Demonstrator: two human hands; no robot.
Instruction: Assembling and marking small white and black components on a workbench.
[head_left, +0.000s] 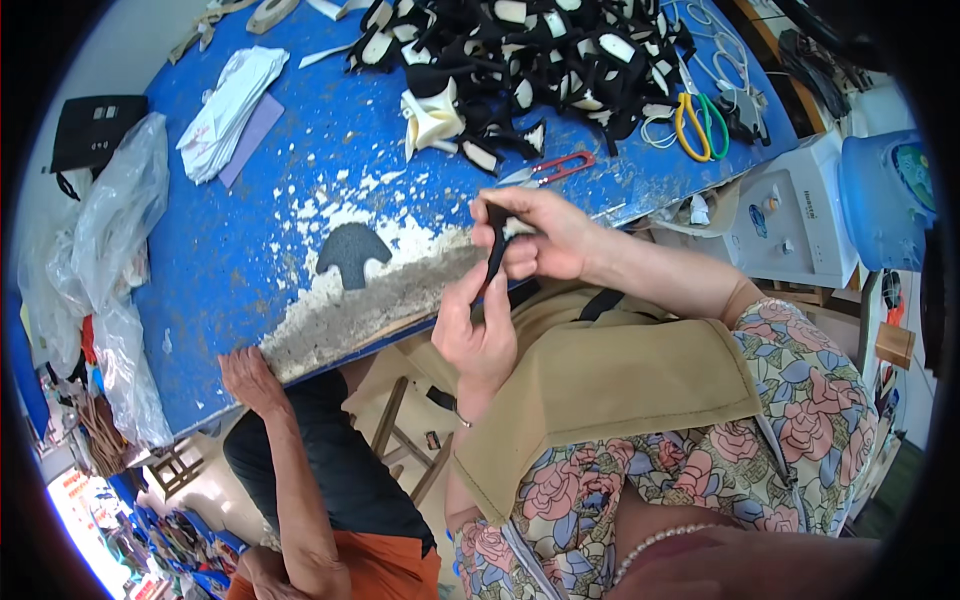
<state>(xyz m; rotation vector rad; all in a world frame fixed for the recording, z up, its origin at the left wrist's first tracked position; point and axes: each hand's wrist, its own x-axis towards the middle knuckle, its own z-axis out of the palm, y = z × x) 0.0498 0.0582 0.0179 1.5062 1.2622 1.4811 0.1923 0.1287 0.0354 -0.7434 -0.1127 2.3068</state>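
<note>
A small black fabric piece with a pale patch [497, 238] is held between my two hands above the near edge of the blue table [240, 240]. My right hand [550, 235] grips its upper part, fingers curled round it. The thumb and fingers of my left hand [475, 335] pinch its lower end. On the table, left of my hands, lies a flat dark grey mushroom-shaped piece [352, 252]. Just beyond my right hand are red-handled thread snips [553, 170].
A heap of black and cream pieces [520, 60] covers the far side, beside yellow-and-green-handled scissors [700, 128]. White cloths [235, 105] and plastic bags [110, 230] lie left. Another person's hand [252, 378] rests on the table edge. A water dispenser [790, 220] stands right.
</note>
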